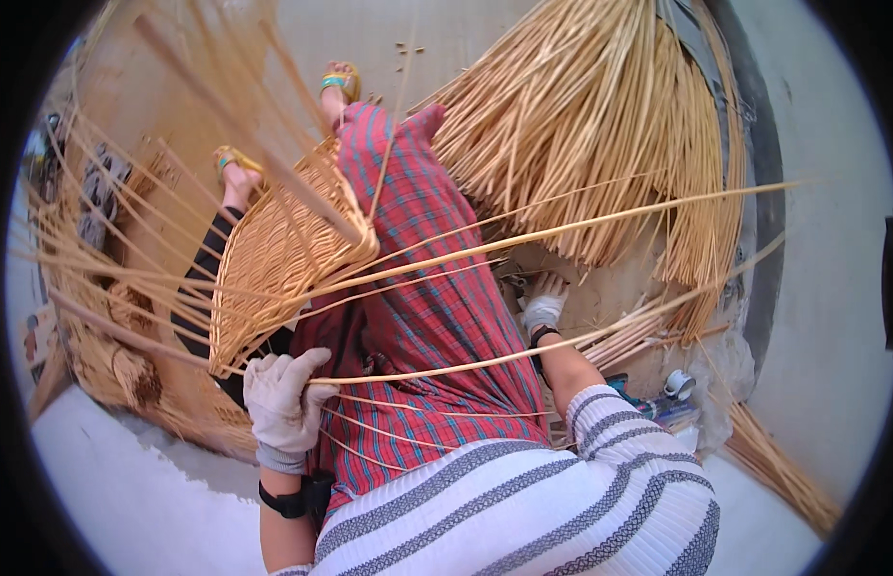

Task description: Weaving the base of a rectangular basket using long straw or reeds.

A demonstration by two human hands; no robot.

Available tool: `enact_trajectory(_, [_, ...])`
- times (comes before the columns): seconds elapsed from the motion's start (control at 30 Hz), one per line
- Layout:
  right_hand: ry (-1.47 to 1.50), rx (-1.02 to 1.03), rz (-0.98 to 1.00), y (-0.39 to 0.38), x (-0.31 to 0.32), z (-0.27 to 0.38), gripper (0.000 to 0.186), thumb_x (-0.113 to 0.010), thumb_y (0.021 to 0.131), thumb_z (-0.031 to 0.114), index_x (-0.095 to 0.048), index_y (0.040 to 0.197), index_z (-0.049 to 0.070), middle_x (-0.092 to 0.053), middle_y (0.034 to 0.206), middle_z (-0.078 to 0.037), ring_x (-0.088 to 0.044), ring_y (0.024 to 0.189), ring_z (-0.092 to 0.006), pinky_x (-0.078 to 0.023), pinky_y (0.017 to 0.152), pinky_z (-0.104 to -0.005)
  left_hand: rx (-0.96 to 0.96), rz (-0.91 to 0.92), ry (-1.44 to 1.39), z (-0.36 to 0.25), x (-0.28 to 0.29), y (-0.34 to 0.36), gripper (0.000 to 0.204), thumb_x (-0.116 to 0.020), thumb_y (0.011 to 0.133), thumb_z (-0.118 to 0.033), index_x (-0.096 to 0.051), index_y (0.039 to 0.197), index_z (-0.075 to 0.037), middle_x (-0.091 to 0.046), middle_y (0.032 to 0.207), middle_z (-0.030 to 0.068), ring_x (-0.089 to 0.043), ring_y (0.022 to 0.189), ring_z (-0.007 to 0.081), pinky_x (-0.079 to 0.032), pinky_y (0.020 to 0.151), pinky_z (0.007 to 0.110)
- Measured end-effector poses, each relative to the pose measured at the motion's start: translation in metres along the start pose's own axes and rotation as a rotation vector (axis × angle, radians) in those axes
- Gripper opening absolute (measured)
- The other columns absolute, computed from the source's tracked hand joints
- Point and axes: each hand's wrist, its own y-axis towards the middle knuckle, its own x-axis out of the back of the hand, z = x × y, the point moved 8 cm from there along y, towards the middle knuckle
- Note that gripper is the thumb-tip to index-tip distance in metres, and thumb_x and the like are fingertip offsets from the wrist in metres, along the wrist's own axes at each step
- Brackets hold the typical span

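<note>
A half-woven wicker basket (264,245) lies tilted across my lap, its long loose stakes fanning out to the left and upward. My left hand (283,403), in a white glove, is closed at the near corner of the weave. A long, pale cane (437,370) runs from its fingers out to the right. Down by my right thigh is my right hand (545,302), in a white glove that leaves the fingertips bare. Its fingers stretch forward over the floor, and no held thing shows in them.
A big bundle of canes (581,125) spreads over the floor at the far right. Loose cut canes (639,336) lie beyond my right wrist, near a tool with a blue handle (624,389) and clear plastic (720,384). Small cut bits (405,50) dot the floor ahead.
</note>
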Motion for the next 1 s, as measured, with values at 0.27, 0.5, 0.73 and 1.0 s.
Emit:
enact_trajectory(0.27, [0.469,0.607,0.426,-0.030,-0.005,-0.026,0.035,-0.069,0.087,0.034,-0.075,0.108,0.006,-0.076,0.102,-0.020,-0.071,0.090,-0.0339,-0.055,0.078,-0.0462,-0.040,-0.074,-0.067,0.000,0.005,-0.010,0.033,-0.078,0.082,-0.034,-0.075,0.108,-0.013,-0.056,0.071,0.0053,-0.055,0.068,0.0273,-0.040,0.069,0.042])
enact_trajectory(0.5, [1.297,0.206,0.573,-0.037,0.081,-0.113,0.044,-0.062,0.084,0.004,-0.067,0.127,0.010,-0.067,0.088,-0.001,-0.058,0.062,-0.0112,-0.048,0.054,-0.0275,-0.134,-0.108,-0.085,0.005,0.012,-0.031,0.033,-0.077,0.085,-0.039,-0.073,0.112,-0.020,-0.056,0.073,-0.0014,-0.058,0.072,0.0221,-0.041,0.073,0.039])
enact_trajectory(0.73, [1.472,0.756,0.314,-0.156,0.373,-0.042,0.050,-0.056,0.106,0.029,-0.048,0.151,0.007,-0.059,0.090,0.004,-0.044,0.060,-0.0002,-0.036,0.050,-0.0150,-0.232,-0.188,-0.247,0.016,0.022,-0.063,0.038,-0.078,0.084,-0.039,-0.071,0.116,-0.019,-0.057,0.077,-0.0017,-0.061,0.076,0.0212,-0.042,0.074,0.039])
enact_trajectory(1.0, [0.508,0.734,-0.348,-0.256,0.350,0.052,0.138,-0.092,0.068,0.050,-0.009,0.166,0.000,-0.039,0.156,-0.032,-0.038,0.146,-0.0429,-0.030,0.123,-0.0446,-0.328,-0.282,-0.374,0.025,0.035,-0.085,0.035,-0.079,0.083,-0.037,-0.073,0.112,-0.018,-0.058,0.076,-0.0030,-0.062,0.075,0.0195,-0.043,0.075,0.038])
